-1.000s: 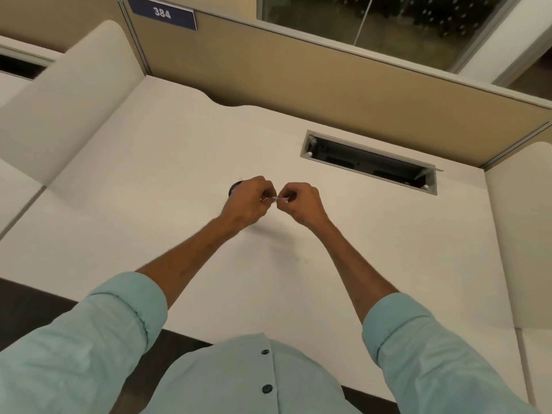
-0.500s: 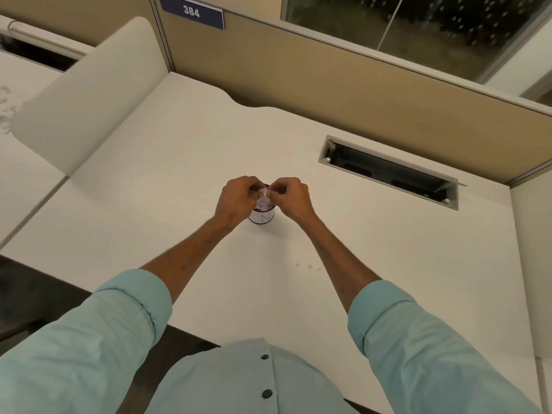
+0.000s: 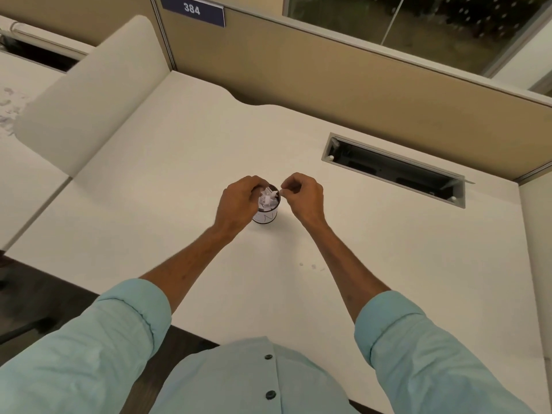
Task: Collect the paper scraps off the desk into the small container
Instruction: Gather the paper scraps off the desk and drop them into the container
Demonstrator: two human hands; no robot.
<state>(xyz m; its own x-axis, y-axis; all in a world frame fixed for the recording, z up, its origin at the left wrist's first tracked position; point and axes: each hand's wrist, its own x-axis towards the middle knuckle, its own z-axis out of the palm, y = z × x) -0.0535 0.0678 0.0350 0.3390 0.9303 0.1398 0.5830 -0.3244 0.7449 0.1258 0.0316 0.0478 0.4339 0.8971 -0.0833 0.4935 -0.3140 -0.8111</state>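
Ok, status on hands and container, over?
Left hand curled over small round white-labelled container, grip unclear. Right hand pinches white paper scrap beside its rim. Tiny pale specks lie on cream desk. Nothing in the way.

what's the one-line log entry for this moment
left hand: holds small container | right hand: pinches paper scrap at rim | desk: loose scraps by right forearm

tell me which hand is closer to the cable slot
Right. The right hand is between the cup and the slot; the left hand is farther off, on the cup's left side.
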